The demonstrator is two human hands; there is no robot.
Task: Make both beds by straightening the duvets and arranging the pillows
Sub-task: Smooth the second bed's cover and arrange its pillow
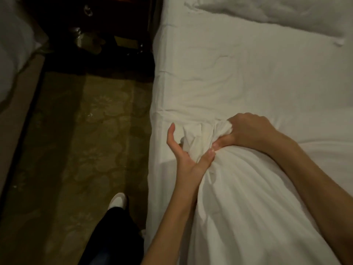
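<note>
Head view: two hands, left hand (188, 159) and right hand (248, 131), on one duvet (238, 188).

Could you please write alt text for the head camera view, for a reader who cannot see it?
A person's right hand grips a bunched corner of a white duvet on a bed, while the left hand holds the gathered fabric beside it. A pillow lies at the top; patterned carpet lies left.
</note>
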